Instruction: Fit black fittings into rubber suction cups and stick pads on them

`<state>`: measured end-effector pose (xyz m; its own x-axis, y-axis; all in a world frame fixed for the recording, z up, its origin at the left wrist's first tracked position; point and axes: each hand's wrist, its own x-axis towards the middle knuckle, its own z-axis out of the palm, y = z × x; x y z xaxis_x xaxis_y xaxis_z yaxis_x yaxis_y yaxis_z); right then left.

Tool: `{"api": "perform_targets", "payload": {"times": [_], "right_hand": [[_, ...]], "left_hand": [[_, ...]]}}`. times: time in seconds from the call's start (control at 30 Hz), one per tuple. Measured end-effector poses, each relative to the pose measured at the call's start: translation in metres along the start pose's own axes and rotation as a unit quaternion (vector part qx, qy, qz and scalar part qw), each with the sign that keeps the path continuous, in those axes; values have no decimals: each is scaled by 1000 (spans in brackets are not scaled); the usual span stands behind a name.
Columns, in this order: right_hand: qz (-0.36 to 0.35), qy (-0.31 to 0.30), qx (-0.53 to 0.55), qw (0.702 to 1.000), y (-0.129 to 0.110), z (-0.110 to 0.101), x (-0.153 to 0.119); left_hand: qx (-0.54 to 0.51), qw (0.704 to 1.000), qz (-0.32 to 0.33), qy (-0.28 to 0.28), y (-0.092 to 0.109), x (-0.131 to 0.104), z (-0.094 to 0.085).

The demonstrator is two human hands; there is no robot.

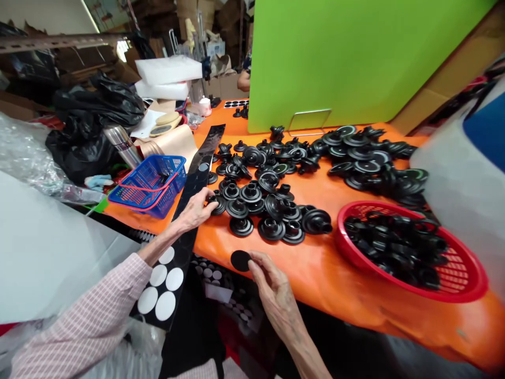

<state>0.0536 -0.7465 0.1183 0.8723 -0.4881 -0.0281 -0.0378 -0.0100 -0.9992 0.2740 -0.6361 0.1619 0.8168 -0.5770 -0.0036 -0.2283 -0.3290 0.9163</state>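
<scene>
My right hand (pixel 272 287) pinches a black round disc (pixel 240 260) between thumb and fingers, just over the front edge of the orange table. Fingers and thumb of my left hand (pixel 197 209) close on a black flanged part (pixel 218 204) at the left side of a pile of similar parts (pixel 252 192). Under my left forearm runs a long black strip (pixel 188 239), with several white circles on its near end and one pale circle farther up.
A red basket (pixel 469 263) of black parts stands at the right. More flanged parts (pixel 366 155) lie behind it. At the left is a blue basket (pixel 147 184). A green board (pixel 335 63) stands at the back, with another person's arm (pixel 243 80) beside it.
</scene>
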Motion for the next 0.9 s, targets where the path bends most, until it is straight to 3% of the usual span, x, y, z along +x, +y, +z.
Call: {"api": "perform_targets", "payload": {"times": [0.1,0.23,0.3,0.4,0.53,0.9], "right_hand": [[-9,7,-17,1000,2,2,5],[48,2,72,996,-14,6,6],[89,-15,122,988,-22,8,5],[126,-21,186,974,-28,13,4],[119,-9,230,966,-25,20,4],[71,62,148,985,-17,41,-4]], "left_hand": [[-116,989,-91,-1,5,-21,-12],[-368,902,-224,10,16,-53,-15],[-409,880,-243,15,22,-70,-9],[-410,883,-228,-1,27,-93,2],[-391,896,-211,-12,27,-114,16],[-394,894,-212,-28,21,-134,30]]}}
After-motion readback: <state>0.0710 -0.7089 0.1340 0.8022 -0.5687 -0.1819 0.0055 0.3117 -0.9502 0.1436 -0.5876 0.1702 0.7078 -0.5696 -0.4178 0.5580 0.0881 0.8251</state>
